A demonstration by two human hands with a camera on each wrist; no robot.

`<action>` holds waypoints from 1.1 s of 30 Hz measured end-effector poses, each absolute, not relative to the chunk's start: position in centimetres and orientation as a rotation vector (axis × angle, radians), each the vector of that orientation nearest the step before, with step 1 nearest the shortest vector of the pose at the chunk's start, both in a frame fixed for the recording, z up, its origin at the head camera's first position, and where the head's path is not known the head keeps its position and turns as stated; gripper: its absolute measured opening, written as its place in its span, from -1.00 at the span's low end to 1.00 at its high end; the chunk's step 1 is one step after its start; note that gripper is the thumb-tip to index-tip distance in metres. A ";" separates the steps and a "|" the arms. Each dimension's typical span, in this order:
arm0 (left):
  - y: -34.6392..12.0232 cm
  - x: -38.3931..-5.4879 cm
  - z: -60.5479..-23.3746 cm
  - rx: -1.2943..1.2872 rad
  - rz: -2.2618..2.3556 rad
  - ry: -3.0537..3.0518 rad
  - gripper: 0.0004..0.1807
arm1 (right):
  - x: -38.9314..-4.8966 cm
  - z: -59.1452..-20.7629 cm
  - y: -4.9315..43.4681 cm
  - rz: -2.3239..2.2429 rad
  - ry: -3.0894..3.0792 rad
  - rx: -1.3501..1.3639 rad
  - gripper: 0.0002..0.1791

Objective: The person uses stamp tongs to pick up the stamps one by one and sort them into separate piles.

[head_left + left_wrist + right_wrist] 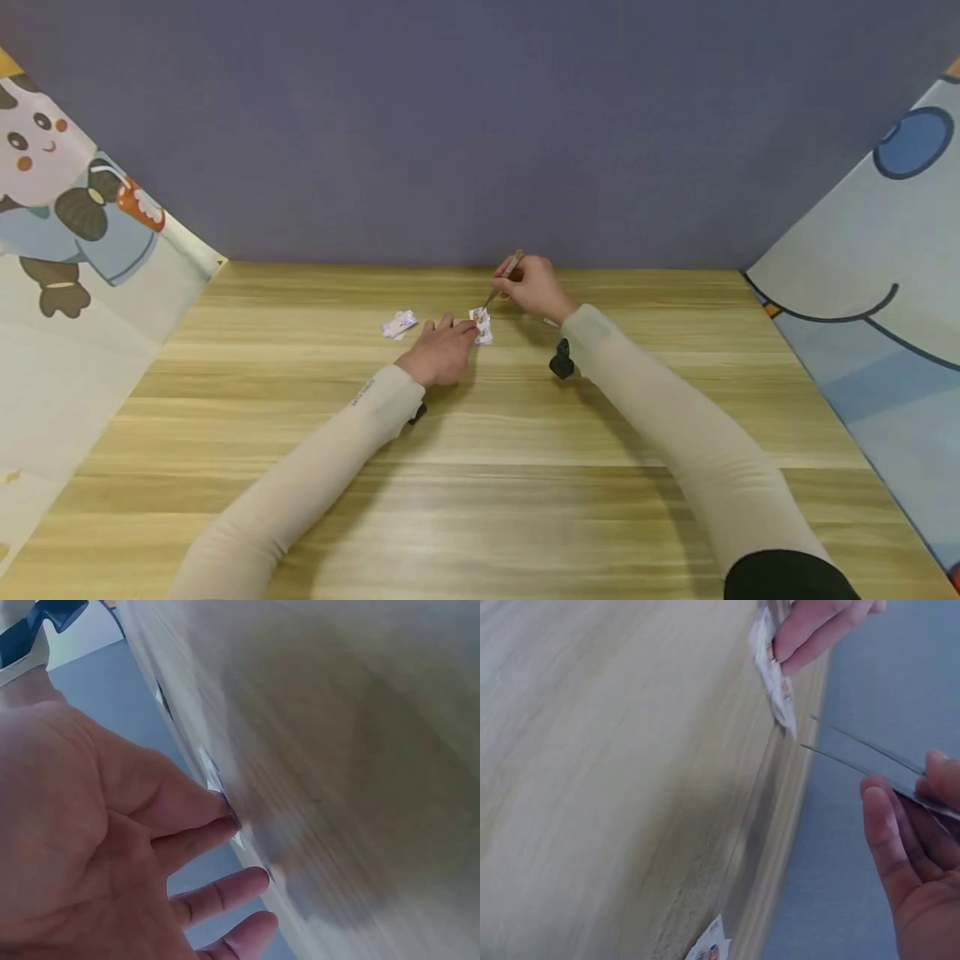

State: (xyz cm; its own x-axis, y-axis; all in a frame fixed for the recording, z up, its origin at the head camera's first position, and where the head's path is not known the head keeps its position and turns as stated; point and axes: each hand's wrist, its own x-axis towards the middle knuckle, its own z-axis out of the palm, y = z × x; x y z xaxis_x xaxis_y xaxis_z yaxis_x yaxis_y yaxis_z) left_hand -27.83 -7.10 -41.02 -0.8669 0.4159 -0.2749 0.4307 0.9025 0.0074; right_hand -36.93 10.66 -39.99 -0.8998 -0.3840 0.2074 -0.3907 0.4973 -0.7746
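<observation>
My right hand point(536, 286) holds a pair of metal tweezers point(862, 754) between thumb and fingers. Their two tips stand slightly apart, close to the end of a small white printed paper piece point(482, 326), like a sticker, with orange-brown pictures. The left hand point(442, 350) has that piece at its fingertips. In the left wrist view its thumb and index finger point(199, 840) meet at the paper's edge, while the other fingers are spread loosely. In the right wrist view, the left fingers point(817, 634) lie over the paper point(776, 675).
A small pile of similar printed papers point(399, 324) lies left of the left hand. Another small piece point(709, 945) is on the wooden table point(480, 500) near the right wrist. A grey-blue wall point(480, 133) rises behind the table; cartoon-printed panels flank both sides.
</observation>
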 end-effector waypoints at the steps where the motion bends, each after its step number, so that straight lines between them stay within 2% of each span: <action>1: -7.1 -27.8 -41.0 0.634 -0.084 2.794 -0.41 | -37.0 -40.1 10.8 1.395 -2.715 0.687 -0.89; 19: -7.2 -27.7 -41.2 0.654 -0.086 2.793 -0.39 | -36.7 -39.9 10.5 1.321 -2.665 0.876 -0.87; 33: -7.1 -27.8 -40.9 0.646 0.022 2.818 -0.41 | -35.8 -38.3 13.3 1.422 -2.513 0.768 -0.90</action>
